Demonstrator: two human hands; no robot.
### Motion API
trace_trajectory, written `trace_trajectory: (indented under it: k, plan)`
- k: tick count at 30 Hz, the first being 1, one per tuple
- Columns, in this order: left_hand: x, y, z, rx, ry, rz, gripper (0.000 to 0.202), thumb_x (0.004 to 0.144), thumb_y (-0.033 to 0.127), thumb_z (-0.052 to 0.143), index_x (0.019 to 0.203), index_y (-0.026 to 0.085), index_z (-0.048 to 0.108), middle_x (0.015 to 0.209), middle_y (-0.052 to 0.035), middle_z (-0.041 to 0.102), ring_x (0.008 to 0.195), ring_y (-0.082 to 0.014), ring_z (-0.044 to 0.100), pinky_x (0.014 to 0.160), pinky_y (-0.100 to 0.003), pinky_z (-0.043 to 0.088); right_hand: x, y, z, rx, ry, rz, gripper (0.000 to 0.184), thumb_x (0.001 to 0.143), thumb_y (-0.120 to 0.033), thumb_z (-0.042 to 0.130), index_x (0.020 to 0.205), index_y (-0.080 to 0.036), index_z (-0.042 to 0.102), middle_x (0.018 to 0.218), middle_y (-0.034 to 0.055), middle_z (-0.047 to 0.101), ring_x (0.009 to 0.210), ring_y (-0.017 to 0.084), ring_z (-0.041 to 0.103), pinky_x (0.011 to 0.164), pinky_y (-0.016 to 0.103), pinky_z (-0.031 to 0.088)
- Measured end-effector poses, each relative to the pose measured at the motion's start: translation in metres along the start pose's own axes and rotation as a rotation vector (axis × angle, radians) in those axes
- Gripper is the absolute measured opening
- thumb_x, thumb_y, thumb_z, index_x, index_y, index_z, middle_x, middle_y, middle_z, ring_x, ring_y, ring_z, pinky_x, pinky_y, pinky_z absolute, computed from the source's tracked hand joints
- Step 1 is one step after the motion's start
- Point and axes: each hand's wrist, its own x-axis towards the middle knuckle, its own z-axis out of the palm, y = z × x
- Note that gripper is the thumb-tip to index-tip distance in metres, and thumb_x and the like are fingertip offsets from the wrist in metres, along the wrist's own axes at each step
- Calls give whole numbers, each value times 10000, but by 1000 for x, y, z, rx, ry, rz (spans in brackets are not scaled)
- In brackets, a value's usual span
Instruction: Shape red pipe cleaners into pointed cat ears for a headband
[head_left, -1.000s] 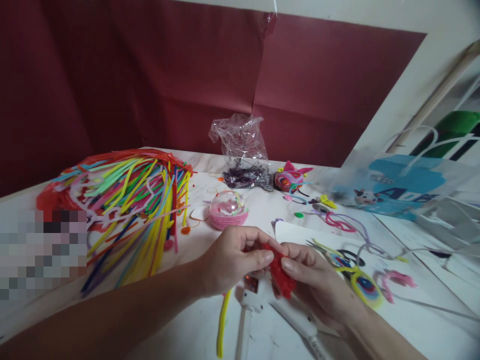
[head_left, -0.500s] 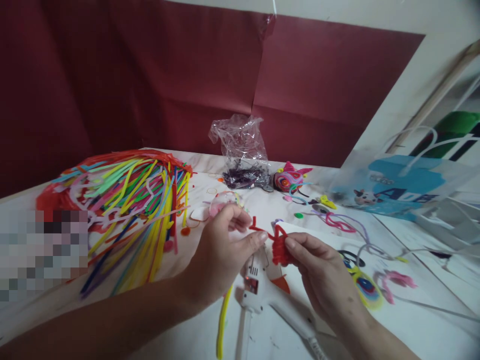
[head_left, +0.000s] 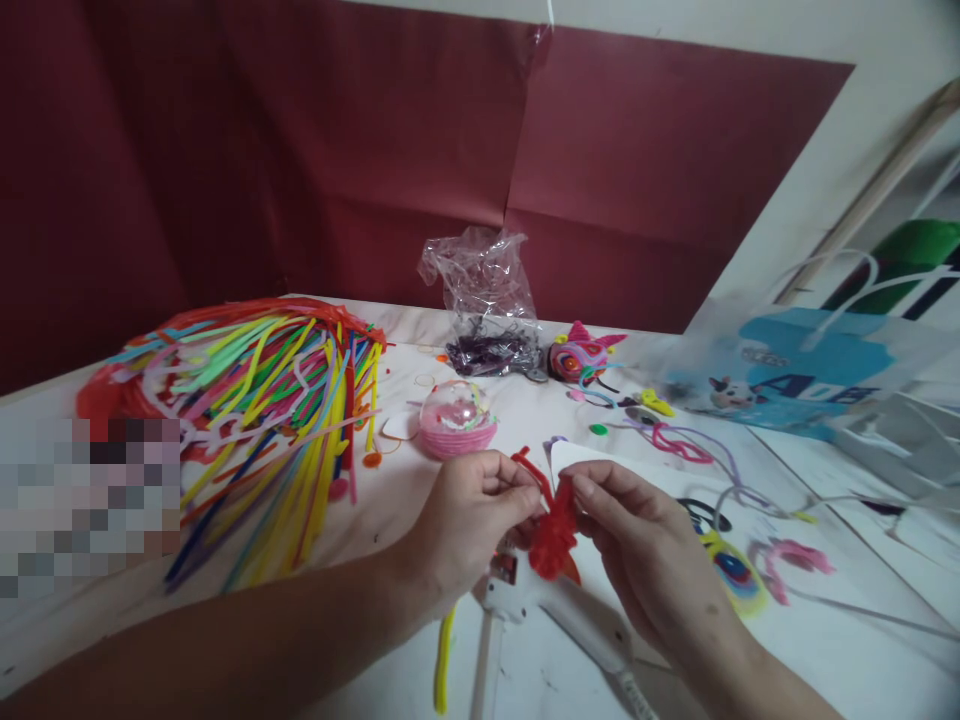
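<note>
Both hands meet over the table's near middle on a coiled red pipe cleaner piece (head_left: 553, 535). My left hand (head_left: 469, 515) pinches its loose red end, which sticks up between the two hands. My right hand (head_left: 637, 545) grips the coiled part from the right with its fingertips. Directly beneath the hands lies a white glue gun (head_left: 551, 605) with an orange tip. A yellow pipe cleaner (head_left: 444, 660) lies on the table beside the gun.
A big pile of coloured pipe cleaners (head_left: 255, 400) covers the left. Behind the hands sit a pink-wrapped clear ball (head_left: 456, 420), a plastic bag (head_left: 487, 300), a pink coiled figure (head_left: 579, 357) and a white card (head_left: 600, 462). Coiled pieces and a blue-printed bag (head_left: 795, 380) lie right.
The hands turned the red piece: it rose with its loose end pulled out, then came down again, the coil hanging lower between the fingers. The pink ball is uncovered again.
</note>
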Motion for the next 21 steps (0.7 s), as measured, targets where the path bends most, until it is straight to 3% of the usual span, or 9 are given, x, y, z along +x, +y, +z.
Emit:
trace_trajectory:
  k: [4, 7, 11, 14, 17, 21]
  plan:
    - [2, -5, 0, -38, 12, -72, 55, 705, 153, 551, 673, 121, 520, 575, -3, 583, 501, -85, 556, 509, -207, 433, -1, 5, 5, 18, -166, 131, 181, 677, -303, 717, 753, -155, 644, 620, 23, 657, 539, 145, 585, 529, 266, 472]
    - [6, -8, -3, -32, 21, -96, 60, 714, 159, 545, 674, 119, 523, 576, -3, 576, 516, -86, 563, 531, -211, 441, 1, 10, 5, -2, -227, 150, 173, 701, -302, 696, 750, -148, 636, 634, 25, 657, 555, 151, 599, 551, 280, 489]
    - [11, -10, -9, 112, 27, -23, 65, 681, 166, 577, 675, 126, 526, 569, 4, 562, 490, -86, 530, 471, -202, 410, 4, 10, 2, -26, -203, 144, 143, 666, -212, 726, 768, -153, 645, 656, 19, 678, 595, 152, 625, 587, 265, 492]
    - [12, -13, -12, 216, -54, -33, 69, 662, 155, 578, 711, 135, 535, 557, 23, 542, 473, -79, 502, 453, -195, 396, 5, 8, 0, 20, -192, 185, 185, 607, -155, 758, 765, -157, 662, 621, 4, 677, 538, 122, 608, 545, 227, 477]
    - [11, -15, -11, 211, -83, -58, 75, 681, 178, 568, 722, 137, 521, 608, 17, 550, 473, -71, 498, 468, -199, 395, 7, 4, -3, 103, -138, 192, 190, 589, -134, 760, 759, -161, 679, 666, 13, 687, 546, 104, 597, 555, 209, 468]
    - [3, -12, -5, 91, -87, -141, 191, 702, 307, 595, 744, 138, 515, 660, 2, 561, 490, -83, 519, 490, -215, 394, 9, -8, -10, 201, -55, 64, 193, 559, -139, 765, 729, -198, 694, 705, 7, 677, 589, 106, 583, 602, 220, 473]
